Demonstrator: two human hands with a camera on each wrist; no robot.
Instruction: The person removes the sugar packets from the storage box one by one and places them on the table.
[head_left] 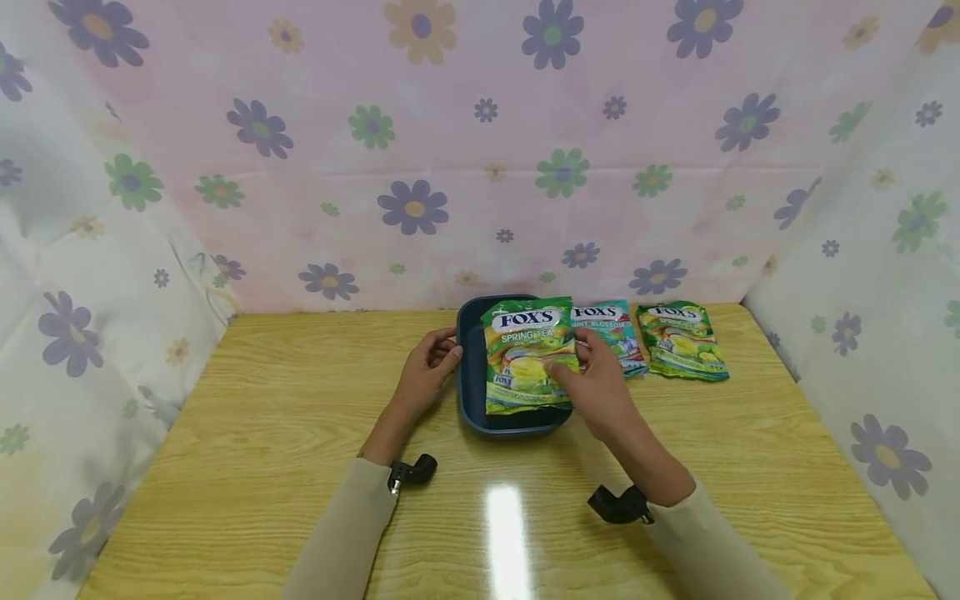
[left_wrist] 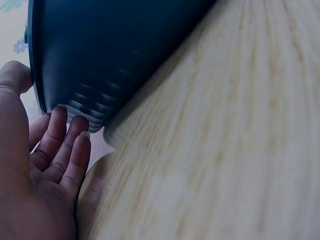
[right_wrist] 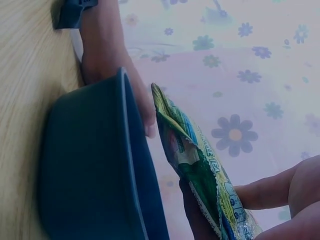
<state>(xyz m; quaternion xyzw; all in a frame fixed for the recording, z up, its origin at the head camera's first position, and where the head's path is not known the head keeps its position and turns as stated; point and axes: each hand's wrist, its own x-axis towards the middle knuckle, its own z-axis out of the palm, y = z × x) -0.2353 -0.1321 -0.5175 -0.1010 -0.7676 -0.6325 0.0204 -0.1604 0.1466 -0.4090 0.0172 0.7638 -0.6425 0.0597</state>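
In the head view, a dark blue plastic basin (head_left: 468, 400) with rounded corners sits on the table. My left hand (head_left: 423, 367) holds its left side; the left wrist view shows the thumb at the rim and curved fingers (left_wrist: 75, 155) against the outer wall. My right hand (head_left: 600, 387) pinches the right edge of a green Fox's Spring Tea candy bag (head_left: 525, 354), thumb on the front. That bag is tilted over the basin and covers much of its inside. From the right wrist view, the bag (right_wrist: 192, 160) is seen edge-on above the basin's rim.
Right of the basin lies a teal Fox's Mint Blossom bag (head_left: 626, 346), partly behind my right hand. Another green Spring Tea bag (head_left: 684, 342) lies farther right. A flowered cloth (head_left: 480, 167) stands along the back edge of the wooden table (head_left: 300, 417).
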